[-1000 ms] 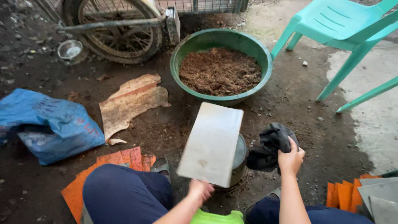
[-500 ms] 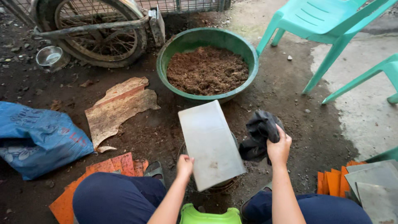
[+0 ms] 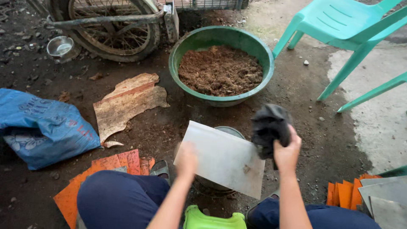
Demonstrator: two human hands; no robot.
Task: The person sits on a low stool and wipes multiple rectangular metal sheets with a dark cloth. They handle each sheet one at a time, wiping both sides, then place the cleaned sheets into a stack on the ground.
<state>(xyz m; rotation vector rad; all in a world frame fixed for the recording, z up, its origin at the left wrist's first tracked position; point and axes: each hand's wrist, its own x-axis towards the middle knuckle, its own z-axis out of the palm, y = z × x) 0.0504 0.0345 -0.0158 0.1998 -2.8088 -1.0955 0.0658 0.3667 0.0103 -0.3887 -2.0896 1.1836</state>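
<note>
**Outdoor dirt yard, backyard work spot**

Bare, damp earth underfoot, scattered pebbles, no flooring. Ahead of the hands sits a green basin [image 3: 220,40] full of brown soil. Farther ahead and to the left, a spoked cart wheel [image 3: 111,26] with a small metal bowl [image 3: 62,46] beside it. Right of the hands, turquoise plastic chairs [image 3: 339,25] stand at the edge of a pale concrete patch [image 3: 381,114]. Left, a blue sack [image 3: 40,127] and torn cardboard [image 3: 127,104] lie on the ground.
</note>
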